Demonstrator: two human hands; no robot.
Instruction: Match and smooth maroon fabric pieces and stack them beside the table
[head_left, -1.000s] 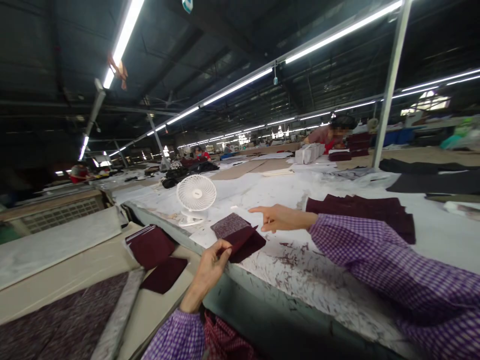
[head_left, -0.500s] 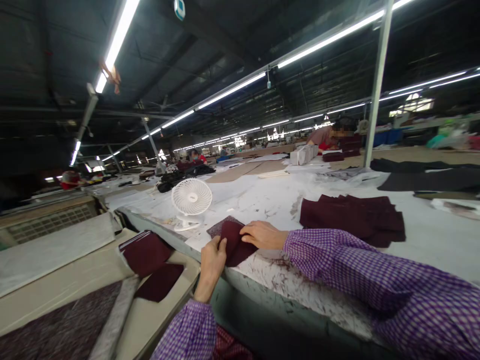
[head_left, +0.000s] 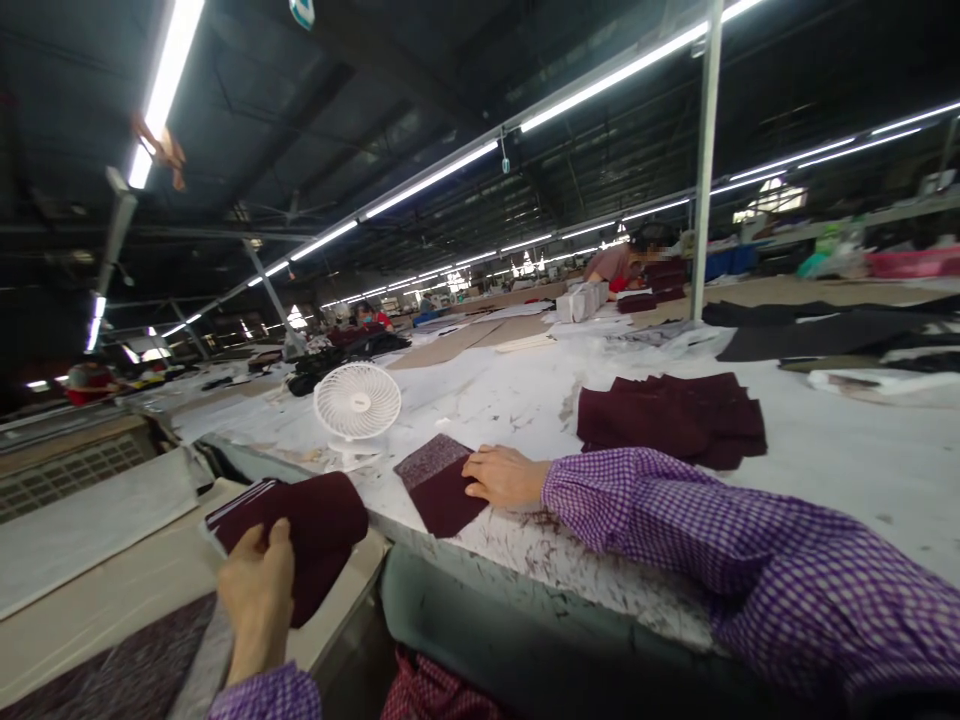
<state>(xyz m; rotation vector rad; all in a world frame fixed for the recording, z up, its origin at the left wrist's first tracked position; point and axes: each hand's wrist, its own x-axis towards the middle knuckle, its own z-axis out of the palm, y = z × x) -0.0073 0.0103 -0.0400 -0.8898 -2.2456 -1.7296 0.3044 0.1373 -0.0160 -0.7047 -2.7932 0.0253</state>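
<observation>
My left hand pinches a maroon fabric piece over the beige surface at the left. That piece curves upward and partly covers a stack of maroon pieces with pale edges. On the white-covered table, my right hand lies with its fingers stretched over the right edge of another maroon piece. A speckled grey-maroon patch shows along this piece's far side. Whether the right fingertips grip any cloth, I cannot see.
A white fan stands near the table edge. A fanned pile of maroon pieces lies at the right, with dark cloth beyond. Speckled fabric fills the lower left. A metal post rises behind; a co-worker leans over the far table.
My left hand has moved left from the table to the stack, with a maroon piece in it. My right hand came down onto the cloth and stays there. The view has turned right.
</observation>
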